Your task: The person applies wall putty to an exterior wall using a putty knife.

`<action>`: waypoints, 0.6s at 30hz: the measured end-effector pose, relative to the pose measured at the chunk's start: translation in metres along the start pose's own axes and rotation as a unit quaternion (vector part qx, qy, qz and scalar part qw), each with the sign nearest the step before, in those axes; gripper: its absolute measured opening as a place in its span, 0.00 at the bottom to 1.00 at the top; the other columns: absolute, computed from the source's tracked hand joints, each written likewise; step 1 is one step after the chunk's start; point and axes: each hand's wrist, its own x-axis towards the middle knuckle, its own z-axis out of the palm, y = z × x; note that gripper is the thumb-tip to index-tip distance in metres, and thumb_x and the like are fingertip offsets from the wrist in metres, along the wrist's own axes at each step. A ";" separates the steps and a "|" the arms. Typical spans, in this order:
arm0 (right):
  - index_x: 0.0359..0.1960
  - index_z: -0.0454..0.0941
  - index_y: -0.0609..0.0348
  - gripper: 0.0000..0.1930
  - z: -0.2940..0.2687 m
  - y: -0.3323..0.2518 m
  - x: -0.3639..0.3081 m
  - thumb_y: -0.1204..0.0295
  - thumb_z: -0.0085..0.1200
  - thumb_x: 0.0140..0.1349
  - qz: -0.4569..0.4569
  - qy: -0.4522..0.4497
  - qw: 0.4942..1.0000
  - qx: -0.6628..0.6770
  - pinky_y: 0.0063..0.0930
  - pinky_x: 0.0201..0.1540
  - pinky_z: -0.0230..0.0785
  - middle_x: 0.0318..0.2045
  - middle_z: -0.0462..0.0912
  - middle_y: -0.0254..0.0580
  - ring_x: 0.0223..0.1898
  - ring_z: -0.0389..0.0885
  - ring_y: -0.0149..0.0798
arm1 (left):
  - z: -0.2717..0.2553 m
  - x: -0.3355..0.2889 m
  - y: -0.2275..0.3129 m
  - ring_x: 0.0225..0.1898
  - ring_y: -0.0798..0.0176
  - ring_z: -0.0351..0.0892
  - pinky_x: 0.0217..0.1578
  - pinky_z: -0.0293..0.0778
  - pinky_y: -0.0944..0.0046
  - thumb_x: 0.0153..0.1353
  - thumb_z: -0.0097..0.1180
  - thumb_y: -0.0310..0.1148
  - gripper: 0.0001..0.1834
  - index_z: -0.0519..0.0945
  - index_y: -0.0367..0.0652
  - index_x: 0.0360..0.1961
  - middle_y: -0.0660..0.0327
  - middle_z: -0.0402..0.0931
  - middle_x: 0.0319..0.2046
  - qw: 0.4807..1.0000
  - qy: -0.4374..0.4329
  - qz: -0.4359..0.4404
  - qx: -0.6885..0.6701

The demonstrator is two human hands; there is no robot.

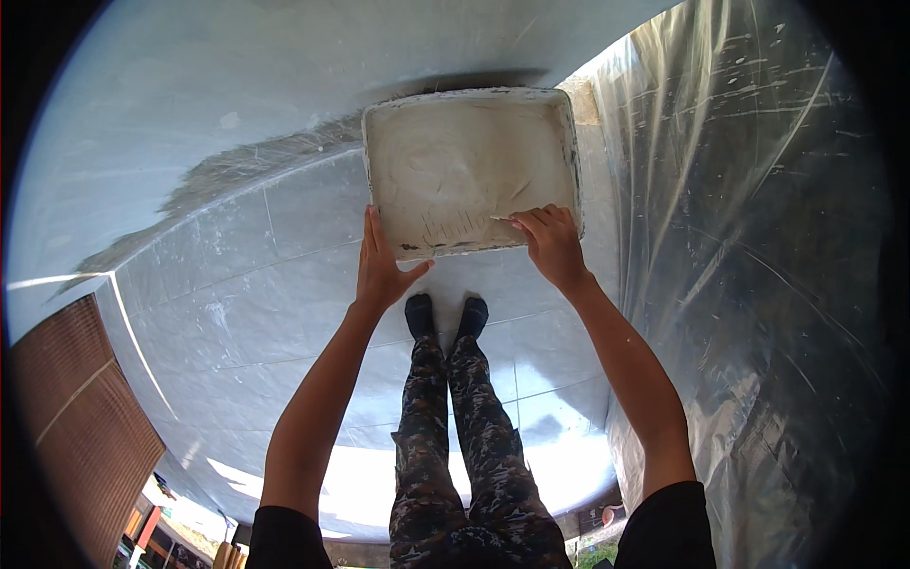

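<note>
A shallow rectangular tray (572,142) with a stained, pale rim lies in front of me. Smooth beige paste (441,156) fills it almost from wall to wall. My left hand (382,270) grips the near left corner, its fingers along the left wall and its thumb by the near edge. Above the near right part of the paste, my right hand (553,240) pinches a small thin stick (501,218) with a pale tip that points left. Most of the stick is hidden by the fingers. Several short scratched marks (450,226) show in the paste left of the tip.
A grey-blue wall (237,76) rises behind the tray. Clear plastic sheeting (739,284) hangs along the right side. My dark-covered feet (471,315) stand on the grey tiled floor (284,275) just below the tray. At the far left is a brown ribbed panel (85,408).
</note>
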 end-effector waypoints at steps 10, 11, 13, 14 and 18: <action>0.38 0.82 0.55 0.04 -0.004 0.008 0.016 0.74 0.60 0.62 -0.018 -0.126 0.991 0.031 0.35 0.47 0.65 0.32 0.85 0.37 0.38 0.79 0.42 | -0.001 0.000 -0.001 0.76 0.35 0.46 0.72 0.53 0.47 0.47 0.78 0.46 0.71 0.36 0.31 0.76 0.35 0.41 0.75 1.000 0.006 0.007 0.001; 0.38 0.82 0.55 0.04 -0.005 0.011 0.021 0.74 0.60 0.62 -0.018 -0.126 0.991 0.031 0.35 0.47 0.65 0.32 0.85 0.37 0.38 0.79 0.42 | -0.002 0.000 0.000 0.76 0.35 0.46 0.72 0.53 0.47 0.47 0.78 0.46 0.71 0.36 0.31 0.76 0.35 0.41 0.75 1.000 0.008 0.012 0.000; 0.41 0.83 0.55 0.06 -0.009 0.015 0.033 0.72 0.59 0.64 0.022 -0.184 0.982 0.046 0.39 0.49 0.68 0.33 0.86 0.42 0.41 0.82 0.46 | -0.002 0.000 0.001 0.76 0.35 0.47 0.72 0.53 0.47 0.47 0.78 0.46 0.71 0.36 0.31 0.76 0.36 0.41 0.75 1.000 0.005 0.009 -0.002; 0.41 0.83 0.55 0.06 -0.010 0.017 0.039 0.72 0.59 0.64 0.022 -0.184 0.982 0.046 0.39 0.49 0.68 0.33 0.86 0.42 0.41 0.82 0.46 | -0.002 0.000 0.002 0.75 0.35 0.47 0.72 0.53 0.46 0.48 0.78 0.46 0.71 0.36 0.31 0.76 0.36 0.41 0.75 1.000 0.003 0.007 -0.005; 0.47 0.83 0.52 0.10 -0.014 0.022 0.066 0.69 0.58 0.66 0.083 -0.321 0.942 0.045 0.47 0.48 0.73 0.37 0.87 0.47 0.43 0.84 0.51 | -0.004 0.000 0.000 0.75 0.35 0.48 0.72 0.53 0.46 0.48 0.77 0.47 0.70 0.37 0.31 0.76 0.36 0.41 0.75 1.000 -0.004 -0.007 0.001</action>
